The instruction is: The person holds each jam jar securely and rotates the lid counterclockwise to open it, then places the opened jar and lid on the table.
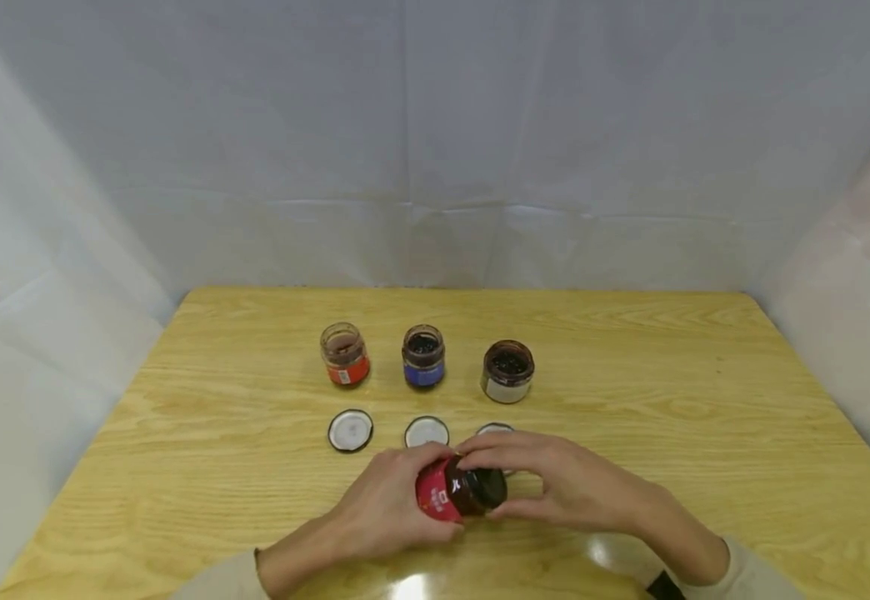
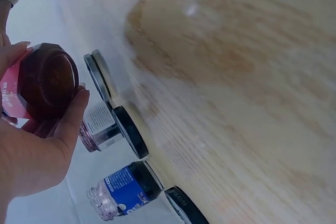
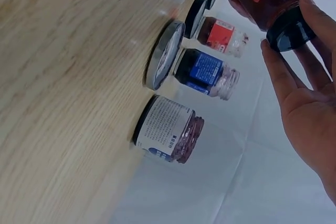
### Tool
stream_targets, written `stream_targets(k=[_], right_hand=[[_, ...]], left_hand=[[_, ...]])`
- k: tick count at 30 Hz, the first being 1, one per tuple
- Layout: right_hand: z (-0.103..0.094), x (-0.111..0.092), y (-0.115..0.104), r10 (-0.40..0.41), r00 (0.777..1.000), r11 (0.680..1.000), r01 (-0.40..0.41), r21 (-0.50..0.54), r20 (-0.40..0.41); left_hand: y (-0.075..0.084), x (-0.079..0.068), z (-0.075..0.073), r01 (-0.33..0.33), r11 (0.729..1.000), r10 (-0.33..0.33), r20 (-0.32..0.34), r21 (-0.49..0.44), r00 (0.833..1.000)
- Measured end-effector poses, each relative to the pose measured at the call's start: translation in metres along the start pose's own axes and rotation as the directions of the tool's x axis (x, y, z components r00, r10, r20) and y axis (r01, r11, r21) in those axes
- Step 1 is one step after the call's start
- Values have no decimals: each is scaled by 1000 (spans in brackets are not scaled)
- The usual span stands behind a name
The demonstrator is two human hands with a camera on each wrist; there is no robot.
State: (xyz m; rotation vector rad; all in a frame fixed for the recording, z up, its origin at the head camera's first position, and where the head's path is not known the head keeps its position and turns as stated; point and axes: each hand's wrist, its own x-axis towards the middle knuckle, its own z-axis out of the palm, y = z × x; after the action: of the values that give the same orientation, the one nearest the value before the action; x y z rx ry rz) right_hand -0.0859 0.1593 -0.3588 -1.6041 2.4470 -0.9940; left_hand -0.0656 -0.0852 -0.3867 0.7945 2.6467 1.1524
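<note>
A jar with a red label and dark contents lies tilted on its side in the air, close over the table's front part. My left hand grips its body, thumb on one side and fingers on the other. In the left wrist view the jar's bottom faces the camera. My right hand holds the black lid at the jar's other end. The right wrist view has thumb and fingers around that lid, which sits on the jar's mouth.
Three uncapped jars stand in a row behind the hands: one red-labelled, one blue-labelled, one white-labelled. Before them lie three upturned lids, the left, the middle and the right, partly behind my right hand.
</note>
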Motion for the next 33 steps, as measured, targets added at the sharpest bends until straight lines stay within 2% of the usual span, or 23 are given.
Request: stream_targets(k=[3, 9, 11, 13, 15, 17, 18, 20, 21, 22, 29, 33], right_hand=[[-1, -1, 1, -18, 1000, 1000, 18, -12, 11], [-2, 0, 3, -119, 993, 993, 119, -22, 14], [-1, 0, 4, -103, 995, 995, 103, -15, 19], [0, -2, 3, -28, 999, 1000, 29, -9, 36], [3, -4, 0, 106, 993, 994, -106, -7, 43], [7, -3, -3, 264, 963, 964, -265, 13, 45], [9, -2, -5, 336, 941, 941, -337, 27, 36], [12, 1, -8, 434, 901, 899, -434, 65, 10], [13, 3, -10, 462, 887, 883, -460, 89, 3], [14, 5, -10, 464, 886, 881, -462, 101, -4], [7, 5, -14, 377, 926, 924, -376, 70, 0], [1, 2, -15, 363, 932, 930, -361, 68, -7]], left_hand=[[0, 1, 0, -8, 1000, 8, 14, -9, 1000], [-1, 2, -2, 1, 1000, 1, 53, -30, 999], [-1, 3, -1, 14, 999, -12, 56, -36, 998], [-1, 3, -1, 19, 999, -18, 51, -26, 999], [-1, 3, 0, 21, 1000, -20, 41, -12, 999], [0, 2, 1, 15, 1000, -15, 30, 4, 999], [0, 2, 1, 13, 1000, -14, 26, 13, 1000], [1, 2, 1, 14, 1000, -14, 23, 21, 1000], [1, 2, 1, 14, 1000, -15, 23, 25, 1000], [1, 2, 2, 13, 1000, -14, 23, 28, 1000], [-1, 0, 2, 16, 1000, -16, 26, 11, 1000], [-2, -1, 2, 23, 1000, -23, 23, 11, 999]])
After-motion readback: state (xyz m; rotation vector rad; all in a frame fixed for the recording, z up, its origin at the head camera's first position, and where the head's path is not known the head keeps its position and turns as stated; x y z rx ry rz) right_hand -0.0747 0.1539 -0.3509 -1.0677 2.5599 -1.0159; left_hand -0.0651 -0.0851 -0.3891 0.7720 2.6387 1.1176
